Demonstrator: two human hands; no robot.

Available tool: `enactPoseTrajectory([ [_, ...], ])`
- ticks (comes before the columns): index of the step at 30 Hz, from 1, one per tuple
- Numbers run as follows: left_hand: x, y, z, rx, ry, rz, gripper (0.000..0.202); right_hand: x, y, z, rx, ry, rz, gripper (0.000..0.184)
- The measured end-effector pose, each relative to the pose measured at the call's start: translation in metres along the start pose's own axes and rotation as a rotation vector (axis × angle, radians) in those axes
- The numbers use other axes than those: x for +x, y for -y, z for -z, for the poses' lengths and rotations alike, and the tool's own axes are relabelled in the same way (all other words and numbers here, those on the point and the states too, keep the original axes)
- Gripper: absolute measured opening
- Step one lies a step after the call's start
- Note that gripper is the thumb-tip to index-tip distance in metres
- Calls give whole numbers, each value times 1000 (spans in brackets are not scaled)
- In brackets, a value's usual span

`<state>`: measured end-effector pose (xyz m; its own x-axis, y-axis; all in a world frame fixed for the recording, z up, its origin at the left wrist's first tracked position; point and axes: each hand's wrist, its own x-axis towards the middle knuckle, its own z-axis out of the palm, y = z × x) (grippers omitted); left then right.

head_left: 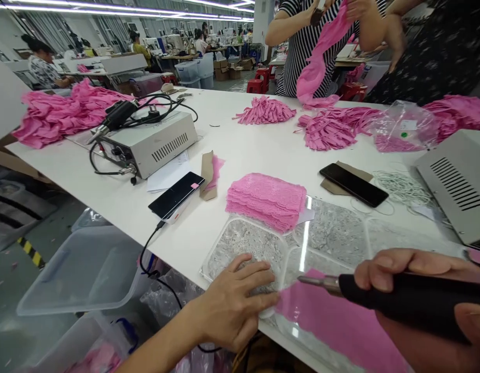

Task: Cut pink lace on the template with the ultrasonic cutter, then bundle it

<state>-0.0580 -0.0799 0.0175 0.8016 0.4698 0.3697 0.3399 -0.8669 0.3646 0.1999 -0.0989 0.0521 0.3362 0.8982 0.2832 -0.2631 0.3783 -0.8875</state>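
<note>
My right hand (411, 269) is wrapped round a thick black handheld tool with a pointed metal tip (321, 282), which points left over a pink fabric piece (337, 321). Whether the tip touches the fabric I cannot tell. My left hand (243, 300) rests with fingers spread on a clear plastic mat with grey speckled panels (243, 241). One of its fingertips reaches the left edge of the fabric piece. Behind the mat's near panels lies a stack of pink lace pieces (265, 199), partly on the mat.
A grey power box (158, 145) with a second black tool stands at left; another grey box (457, 181) is at right. Two phones (178, 194) (352, 184) lie on the white table (224, 140). Pink fabric bundles (327, 129) line the back, where a person in stripes handles pink cloth.
</note>
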Motion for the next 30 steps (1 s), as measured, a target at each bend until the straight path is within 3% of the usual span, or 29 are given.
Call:
enactPoseTrajectory([
  [3,9,-4,7,-3,52,-20,38,13,11,8,-47,-61,87,21],
  [7,22,-7,7,15,185,-50,36,22,21,7,-97,-139,72,22],
  [11,29,-6,1,21,264,-55,37,21,17,5,-66,-103,72,26],
  [30,30,-2,-2,-26,234,-55,41,20,10,6,-13,-46,30,25],
])
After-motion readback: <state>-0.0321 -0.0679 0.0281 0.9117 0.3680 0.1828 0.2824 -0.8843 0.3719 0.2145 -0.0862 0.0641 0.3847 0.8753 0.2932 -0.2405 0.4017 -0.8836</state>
